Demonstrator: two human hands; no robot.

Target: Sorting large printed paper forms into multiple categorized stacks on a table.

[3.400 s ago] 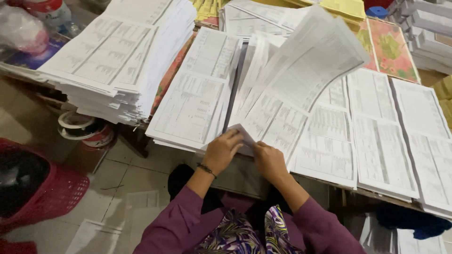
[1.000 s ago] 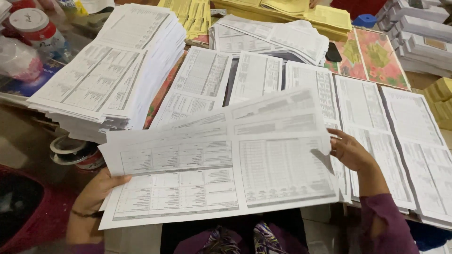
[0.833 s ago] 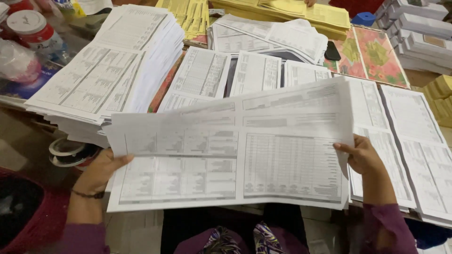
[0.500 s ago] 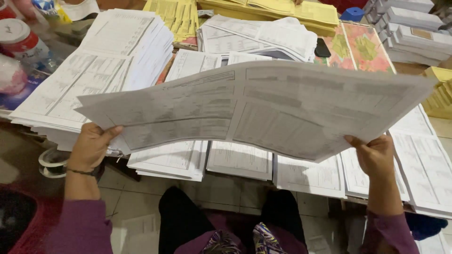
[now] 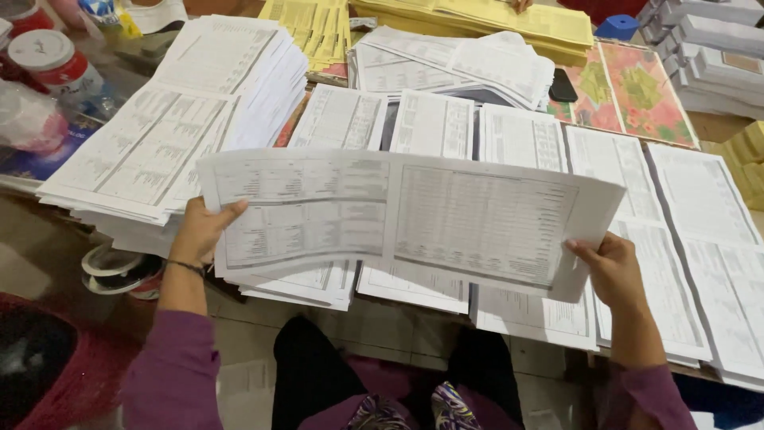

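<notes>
Sheets in hand: I see a wide printed sheet point(image 5: 414, 219) held flat above the near edge of the counter point(image 5: 637, 95), directly below the camera. It is white paper, rectangular, printed in dense grey tables, with a centre fold line running from 12 to 6 o'clock.

Left hand point(image 5: 199, 232): the grip is pinching the sheet's 9 o'clock edge, thumb on top, fingers hidden beneath. Right hand point(image 5: 609, 267): the grip is pinching the corner at 4 o'clock in the same manner.

Handling judgement: the sheet is light, thin and limp. It sags between the two holds and would likely buckle if supported at one edge only. It appears to be more than one layer, so the layers could slide against each other. Holding it at opposite edges, as shown, suits it best; the surface is dry and matte, and the corners crease readily.

Surroundings: a row of folded sheet stacks point(image 5: 434, 127) lies on the counter under and beyond the held sheet, from 10 to 3 o'clock. A tall stack of unfolded sheets point(image 5: 175, 135) sits at 10 o'clock. Yellow paper piles point(image 5: 477, 20) lie at 12 o'clock. A floral cloth point(image 5: 637, 91) shows at 1 o'clock, and a red-lidded jar point(image 5: 56, 64) stands at 10 o'clock, well apart.
</notes>
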